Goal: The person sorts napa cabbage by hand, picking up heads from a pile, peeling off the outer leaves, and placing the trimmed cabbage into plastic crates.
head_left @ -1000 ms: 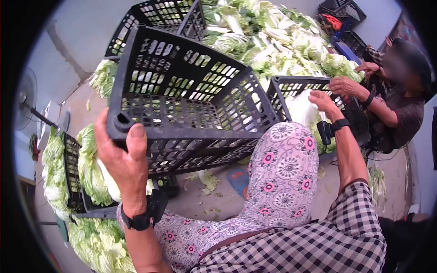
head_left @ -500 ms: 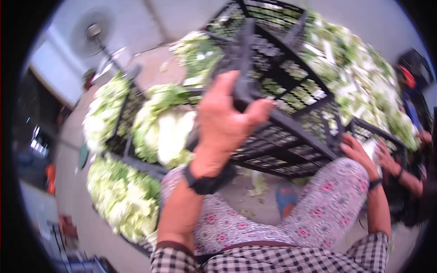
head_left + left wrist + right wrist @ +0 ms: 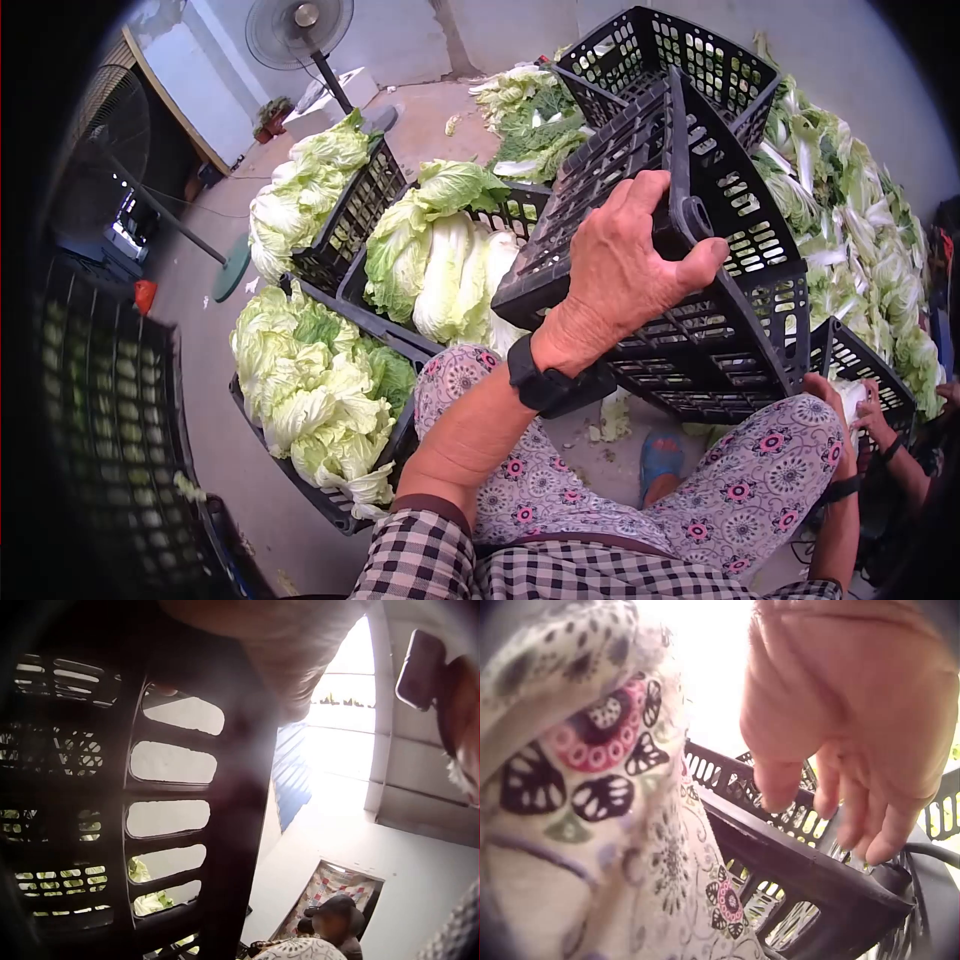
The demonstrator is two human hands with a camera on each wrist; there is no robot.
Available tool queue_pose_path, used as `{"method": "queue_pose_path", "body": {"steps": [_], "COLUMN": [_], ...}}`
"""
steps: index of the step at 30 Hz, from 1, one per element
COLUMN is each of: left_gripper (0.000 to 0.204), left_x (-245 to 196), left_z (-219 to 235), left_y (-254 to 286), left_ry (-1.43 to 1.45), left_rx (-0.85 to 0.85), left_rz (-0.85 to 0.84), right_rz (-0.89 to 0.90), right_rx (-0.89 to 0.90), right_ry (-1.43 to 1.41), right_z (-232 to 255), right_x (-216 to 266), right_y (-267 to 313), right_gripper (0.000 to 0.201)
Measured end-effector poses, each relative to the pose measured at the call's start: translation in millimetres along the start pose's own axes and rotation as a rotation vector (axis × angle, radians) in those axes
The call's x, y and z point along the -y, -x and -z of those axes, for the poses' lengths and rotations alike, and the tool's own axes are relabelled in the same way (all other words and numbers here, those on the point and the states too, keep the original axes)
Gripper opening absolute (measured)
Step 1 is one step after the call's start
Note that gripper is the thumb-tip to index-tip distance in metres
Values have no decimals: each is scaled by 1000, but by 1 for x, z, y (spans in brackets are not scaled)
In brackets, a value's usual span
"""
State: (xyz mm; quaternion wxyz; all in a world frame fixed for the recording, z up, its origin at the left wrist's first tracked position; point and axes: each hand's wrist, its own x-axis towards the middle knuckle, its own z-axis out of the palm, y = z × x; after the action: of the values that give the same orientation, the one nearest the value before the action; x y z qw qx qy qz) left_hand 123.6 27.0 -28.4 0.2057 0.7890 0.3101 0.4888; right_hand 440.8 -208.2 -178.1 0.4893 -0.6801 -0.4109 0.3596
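Observation:
My left hand (image 3: 630, 250) grips the rim corner of a black plastic crate (image 3: 745, 325), thumb on the near side and fingers over the other. The crate is tipped up at an angle in front of my knees, and its slotted wall (image 3: 169, 761) fills much of the left wrist view. Beside my right knee, my right hand (image 3: 825, 400) is partly hidden at the frame's edge. In the right wrist view its relaxed fingers (image 3: 855, 817) hang by the rim corner of a black crate (image 3: 795, 862), gripping nothing.
Crates of napa cabbage (image 3: 320, 390) stand at my left, with more cabbage (image 3: 450, 280) behind. A loose heap (image 3: 850, 250) lies at the right, beside another black crate (image 3: 720, 75). Another person's hand (image 3: 875, 415) is at the far right. A fan (image 3: 300, 30) stands at the back.
The head view has swung left. My left hand has kept its grip as the crate turned and tipped. My right hand has come from the cabbage in the right-hand crate to beside my knee.

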Motion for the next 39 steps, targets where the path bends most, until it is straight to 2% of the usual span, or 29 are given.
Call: {"method": "queue_pose_path", "body": {"steps": [1, 3, 4, 7, 9, 12, 15, 17, 19, 20, 22, 24, 25, 26, 27, 28, 29, 31, 33, 35, 37, 39], "left_gripper": [54, 51, 51, 50, 49, 48, 53, 51, 49, 49, 50, 50, 51, 51, 52, 51, 52, 52, 53, 50, 47, 43], "left_x": [0, 1, 2, 2, 1, -1, 1, -3, -6, -8, -8, -7, -6, 1, -5, -5, -13, -10, -10, -1, 0, 7], "left_z": [0, 1, 1, 0, -1, 0, 1, 4, 6, 7, 5, 6, 6, 3, 4, 3, 4, 6, 4, 6, 7, 13], "left_y": [-1, -4, -5, -5, -4, -4, -3, -3, -4, -5, -4, -2, -1, -1, -2, -2, -2, 0, 1, -4, -10, -21], "left_ry": [16, 44, 48, 49, 46, 97, 46, 73, 93, 103, 111, 90, 84, 55, 73, 115, 128, 119, 167, 156, 146, 199], "left_rx": [0, 5, 1, 2, 18, 26, 2, 23, 50, 65, 60, 29, 24, -20, 29, 2, 39, 53, 20, 12, 2, -4], "left_rz": [1, 4, -1, -5, 5, 34, -6, 42, 91, 118, 125, 118, 119, 43, 117, 71, 138, 115, 136, 87, 106, 142], "right_rz": [2, -103, -185, -123, -50, -17, -2, 1, 23, 54, 45, 48, 64, 67, 60, 19, -13, -82, -79, -122, -61, -82], "right_rx": [70, 235, 203, 123, 82, -5, 93, 205, 223, 142, 214, 322, 316, 297, 261, 182, 99, 40, 32, 73, 44, 16], "right_ry": [41, 11, 62, -21, 84, 115, 226, 355, 513, 618, 511, 408, 365, 324, 287, 234, 182, 323, 313, 496, 531, 331], "right_z": [1, 7, 4, -11, 6, 27, 24, 5, -8, -8, 16, 21, 20, 22, 28, 30, 31, 41, 36, 29, 23, 25], "right_x": [2, -2, 3, 29, 11, 15, 30, 47, 64, 64, 13, 15, 19, 24, 28, 33, 34, 13, 5, 6, 10, 9], "right_y": [-2, -10, -15, 1, -4, -3, -8, -12, -14, -14, -20, -20, -24, -27, -27, -30, -38, -51, -59, -62, -59, -56], "right_gripper": [33, 32, 26, 23, 30, 35, 39, 42, 45, 46, 52, 63, 61, 60, 60, 59, 58, 61, 63, 64, 67, 69]}}
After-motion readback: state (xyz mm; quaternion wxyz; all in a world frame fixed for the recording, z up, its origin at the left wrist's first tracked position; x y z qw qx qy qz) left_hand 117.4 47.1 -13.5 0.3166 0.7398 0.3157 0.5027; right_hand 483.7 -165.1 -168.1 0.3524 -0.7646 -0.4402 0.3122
